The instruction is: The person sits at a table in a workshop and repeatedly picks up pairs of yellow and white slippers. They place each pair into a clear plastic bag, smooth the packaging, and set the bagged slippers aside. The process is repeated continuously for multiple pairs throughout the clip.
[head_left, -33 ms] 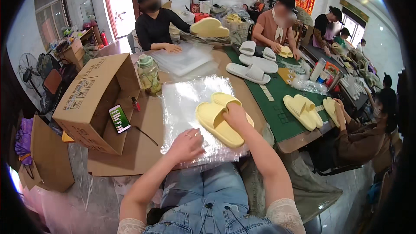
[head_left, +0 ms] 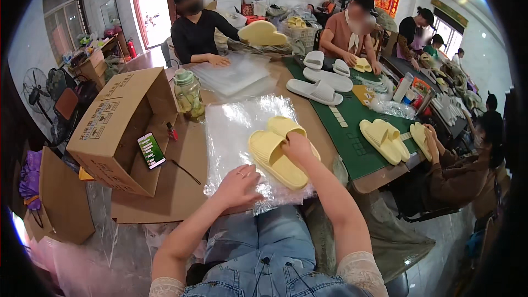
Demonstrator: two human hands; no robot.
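Observation:
My right hand (head_left: pixel 297 148) grips a pair of pale yellow slippers (head_left: pixel 275 159) near their straps. Some of its fingers are hidden by the slippers, which sit tilted over a stack of clear plastic bags (head_left: pixel 231 126) in front of me. To the left of the slippers, my left hand (head_left: pixel 237 186) rests at the near part of the stack, its fingers loosely bent and apart. A ring shows on one finger. Whether the fingertips touch the top bag's edge is hard to make out.
Left stands an open cardboard box (head_left: pixel 118 126) with a phone (head_left: pixel 151 150) beside a small red bottle (head_left: pixel 172 131). A lidded jar (head_left: pixel 188 96) stands behind. Grey slippers (head_left: pixel 314 92) and more yellow slippers (head_left: pixel 380 141) lie on a green mat (head_left: pixel 355 162). Several people work around.
The slippers and my right hand have shifted very slightly. My left hand's fingers have moved a little on the plastic. Across the table, a person's yellow piece has moved slightly left.

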